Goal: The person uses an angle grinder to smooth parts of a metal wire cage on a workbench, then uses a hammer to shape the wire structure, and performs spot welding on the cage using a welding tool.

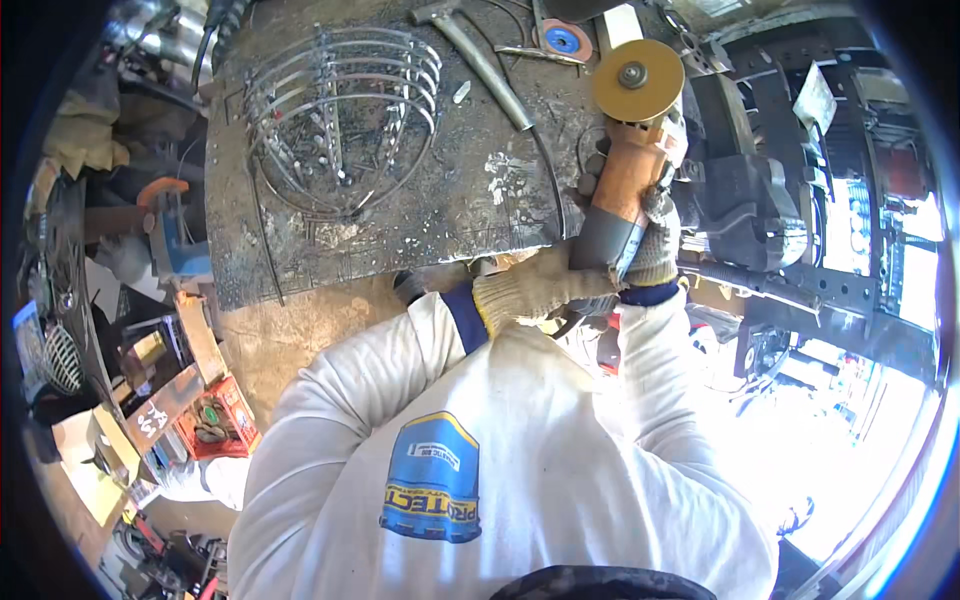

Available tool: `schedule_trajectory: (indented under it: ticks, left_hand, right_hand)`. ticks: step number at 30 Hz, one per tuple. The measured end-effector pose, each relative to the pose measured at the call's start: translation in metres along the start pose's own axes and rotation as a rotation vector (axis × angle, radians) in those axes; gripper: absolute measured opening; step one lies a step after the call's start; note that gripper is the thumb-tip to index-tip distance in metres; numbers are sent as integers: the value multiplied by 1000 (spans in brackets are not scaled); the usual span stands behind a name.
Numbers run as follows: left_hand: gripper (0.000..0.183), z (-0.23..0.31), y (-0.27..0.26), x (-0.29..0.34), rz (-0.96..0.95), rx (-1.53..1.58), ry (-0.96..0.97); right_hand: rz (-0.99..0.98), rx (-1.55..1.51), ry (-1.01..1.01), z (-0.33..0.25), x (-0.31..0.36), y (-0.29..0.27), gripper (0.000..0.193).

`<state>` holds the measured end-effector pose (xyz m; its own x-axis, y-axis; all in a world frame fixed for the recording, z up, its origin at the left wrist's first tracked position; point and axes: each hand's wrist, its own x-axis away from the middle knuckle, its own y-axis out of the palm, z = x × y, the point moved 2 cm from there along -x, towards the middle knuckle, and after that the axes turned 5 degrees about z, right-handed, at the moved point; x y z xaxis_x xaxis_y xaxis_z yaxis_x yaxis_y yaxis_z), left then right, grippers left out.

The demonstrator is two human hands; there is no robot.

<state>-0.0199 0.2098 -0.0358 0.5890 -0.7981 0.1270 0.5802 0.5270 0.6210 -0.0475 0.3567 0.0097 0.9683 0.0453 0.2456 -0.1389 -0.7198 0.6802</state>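
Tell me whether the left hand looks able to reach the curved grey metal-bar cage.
Probably yes: the cage lies uncovered on the dark workbench, with nothing tall between. But the left hand seems busy at the rear of the orange-and-black angle grinder and would likely need freeing first.

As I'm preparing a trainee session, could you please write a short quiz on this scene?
1. True or false: the right hand wears a glove.
2. Which tool is in the right hand? A: screwdriver; B: angle grinder; C: paintbrush.
3. Fill in: on the bench, the curved-bar metal frame lies to the ___ of the hammer.

Key: 1. true; 2. B; 3. left.
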Motion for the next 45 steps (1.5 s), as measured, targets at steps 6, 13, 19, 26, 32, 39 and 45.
schedule_trajectory:
  ticks: [6,13,19,26,32,39,45]
  left_hand:
    - [39,43,17,16,304,-522,36]
    - [62,8,16,-10,209,-1821,206]
    - [79,8,-1,-2,356,-1114,-11]
    - [67,0,-24,29,22,-1398,255]
    - [48,15,-36,58,262,-1010,291]
    - [53,-14,-51,82,405,-184,255]
    - [54,50,-59,123,359,-1061,320]
  right_hand:
    - [299,544,51,-6,4,20,65]
    - [513,1410,-74,11,-6,17,47]
    - [283,1056,87,-11,-36,4,42]
    - [151,1090,112,-22,-57,-13,42]
    - [155,1308,166,-31,-65,-18,42]
    - [272,1479,185,-42,-59,-18,53]
    - [480,1785,134,-29,-40,8,71]
